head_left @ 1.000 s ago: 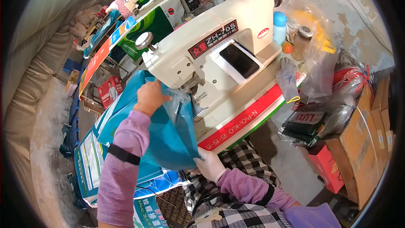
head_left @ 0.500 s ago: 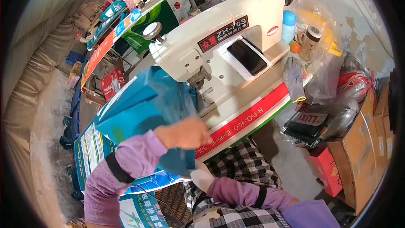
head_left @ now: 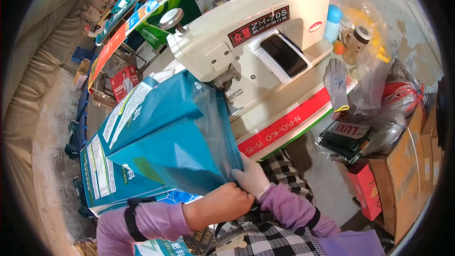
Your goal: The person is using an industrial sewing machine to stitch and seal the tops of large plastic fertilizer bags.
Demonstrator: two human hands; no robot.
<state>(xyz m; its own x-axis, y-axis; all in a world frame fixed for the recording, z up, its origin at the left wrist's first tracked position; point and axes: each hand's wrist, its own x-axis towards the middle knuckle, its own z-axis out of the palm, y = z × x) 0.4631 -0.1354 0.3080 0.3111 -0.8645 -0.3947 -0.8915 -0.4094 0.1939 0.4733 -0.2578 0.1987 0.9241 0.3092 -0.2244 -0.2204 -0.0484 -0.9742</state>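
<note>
A large blue printed bag (head_left: pixel 175 151) with a clear plastic liner (head_left: pixel 213 128) in its mouth spreads in front of me, reaching up to the sewing machine's needle area. My left hand (head_left: pixel 220 208), bare, is closed at the near corner of the bag's mouth; its fingertips are hidden. Right beside it, my right hand (head_left: pixel 253 178) in a pale glove pinches the edge of the mouth, thumb on top. The cream sewing machine (head_left: pixel 204 59) stands just beyond the bag, its presser foot next to the mouth's far edge.
A phone (head_left: pixel 284 54) lies on the machine bed. To the right are a grey glove (head_left: pixel 336 85), a blue bottle (head_left: pixel 333 23), a jar (head_left: pixel 356 45) and an orange fruit (head_left: pixel 338 47). Cardboard boxes (head_left: pixel 403 170) stand at the far right. More bags (head_left: pixel 161 249) lie below my left arm.
The bag's mouth has been spread flatter and faces the machine. My left hand has come down and right, next to my right hand, which has risen onto the bag's edge.
</note>
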